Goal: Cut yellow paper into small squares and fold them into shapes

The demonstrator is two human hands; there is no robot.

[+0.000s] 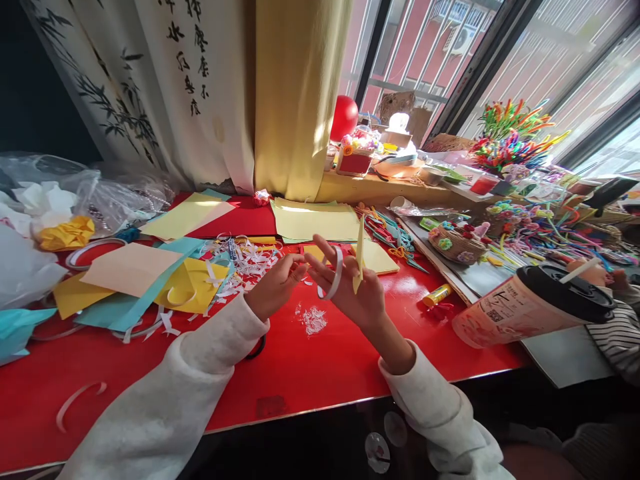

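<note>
My left hand [277, 285] is closed in a pinch beside the fingertips of my right hand. What it grips, if anything, is hidden. Around the fingers of my right hand [361, 299] hangs a narrow white paper loop [334, 277]. That same hand also holds a small pale yellow piece of paper [359, 257] upright, with its fingers partly stretched. Below both hands, a little pile of tiny white paper scraps [314, 321] lies on the red table [300, 373]. A stack of yellow paper squares [379, 259] sits just behind my right hand.
Shredded white strips [247, 263] and coloured sheets [131, 269] cover the left. A glue stick [437, 295] and a tilted drink cup [525, 307] are at right, beside a striped sleeve [617, 337]. Pipe cleaners [515, 140] crowd the windowsill.
</note>
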